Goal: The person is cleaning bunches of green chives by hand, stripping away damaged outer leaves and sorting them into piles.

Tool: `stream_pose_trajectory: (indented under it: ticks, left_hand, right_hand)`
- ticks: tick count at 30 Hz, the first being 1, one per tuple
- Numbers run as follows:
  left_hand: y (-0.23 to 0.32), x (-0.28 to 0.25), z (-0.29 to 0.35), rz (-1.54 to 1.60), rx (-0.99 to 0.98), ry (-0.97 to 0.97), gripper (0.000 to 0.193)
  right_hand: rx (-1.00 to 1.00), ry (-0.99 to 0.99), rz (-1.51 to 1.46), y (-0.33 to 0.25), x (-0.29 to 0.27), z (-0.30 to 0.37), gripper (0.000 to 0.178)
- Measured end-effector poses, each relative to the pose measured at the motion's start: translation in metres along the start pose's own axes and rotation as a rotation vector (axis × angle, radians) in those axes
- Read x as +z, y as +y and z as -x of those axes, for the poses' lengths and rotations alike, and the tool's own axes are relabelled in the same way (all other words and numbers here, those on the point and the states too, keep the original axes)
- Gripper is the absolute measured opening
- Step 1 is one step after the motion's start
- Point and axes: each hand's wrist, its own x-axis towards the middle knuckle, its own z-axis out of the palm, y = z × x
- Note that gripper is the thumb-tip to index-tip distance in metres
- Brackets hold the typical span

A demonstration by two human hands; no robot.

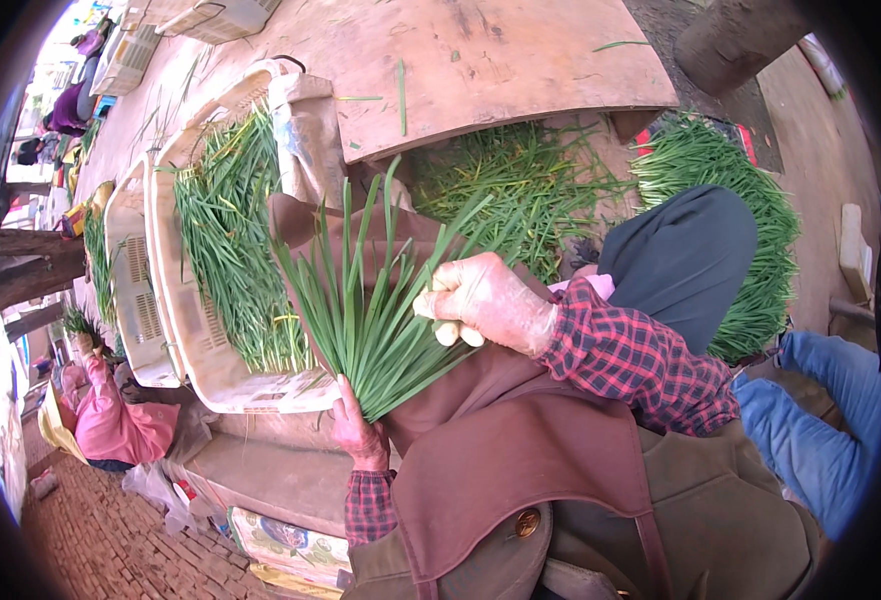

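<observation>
My left hand [358, 430] is closed round the lower end of a bunch of garlic chives [365, 320]. The long flat leaves fan out upward over my brown apron [440, 425]. My right hand [485, 305], in a thin pale glove, is at the right side of the fan with its fingers curled in. Whether a leaf is pinched in those fingers cannot be made out. To the left, a white plastic crate [175, 290] holds a thick layer of chives [230, 240], right beside the bunch.
Loose green and yellowed leaves [520, 185] lie below a wooden board [490, 60]. A large chive heap [720, 210] is at the right, by a person's jeans [810, 400]. Another person in pink [125, 415] sits at the left. A second crate [135, 280] adjoins the first.
</observation>
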Motion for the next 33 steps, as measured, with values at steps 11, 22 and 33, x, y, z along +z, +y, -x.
stream_pose_trajectory:
  ticks: [11, 22, 33]
  left_hand:
    - [-0.008, 0.008, 0.009, 0.037, -0.066, 0.024, 0.070]
    - [0.001, 0.008, 0.004, 0.064, -0.085, 0.062, 0.066]
    - [-0.007, 0.023, 0.018, 0.281, -0.214, 0.097, 0.066]
  right_hand:
    - [-0.329, 0.423, -0.155, -0.031, -0.030, 0.021, 0.010]
    - [-0.979, 0.066, 1.079, 0.053, -0.030, 0.018, 0.007]
    - [-0.932, 0.084, 1.219, 0.070, -0.023, 0.040, 0.004]
